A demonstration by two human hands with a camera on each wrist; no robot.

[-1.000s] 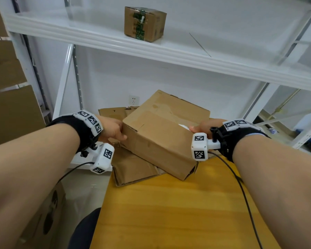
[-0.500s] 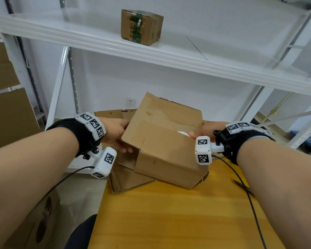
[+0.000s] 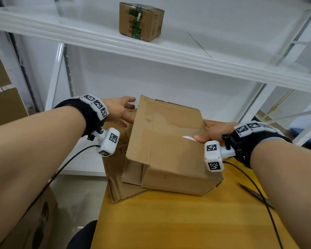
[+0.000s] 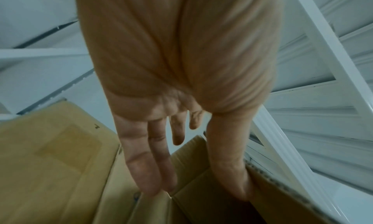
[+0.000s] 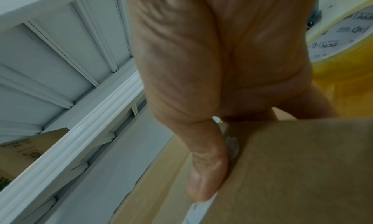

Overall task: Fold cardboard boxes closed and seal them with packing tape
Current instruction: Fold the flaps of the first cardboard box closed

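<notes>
The white shelving unit (image 3: 169,56) rose behind and above both hands, its shelf edge running overhead. The wooden table (image 3: 169,221) lay beneath the hands and toward the wearer.

The cardboard box (image 3: 169,155) sat between the two hands, resting tilted on the far part of the table, with one large flap standing up on the left hand's side. Flattened cardboard (image 3: 115,169) lay partly under the box, below the left hand, overhanging the table's left edge.

A small sealed box (image 3: 141,21) with green printed tape stood on the shelf, well above and beyond both hands. More brown cartons (image 3: 5,105) were stacked to the outside of the left forearm.

The left hand (image 3: 121,110) was at the box's left end with fingers straight and spread; the wrist view showed the thumb (image 4: 228,168) against the inner face of a flap edge and the fingertips (image 4: 149,184) touching another flap. It clasped nothing.

The right hand (image 3: 209,131) gripped the box's right edge: thumb (image 5: 207,168) pressed on the top panel, beside a white label strip (image 5: 199,208), remaining fingers wrapped behind the panel.

A roll of packing tape (image 5: 343,40), yellowish with a printed white core, lay just behind the right hand.
</notes>
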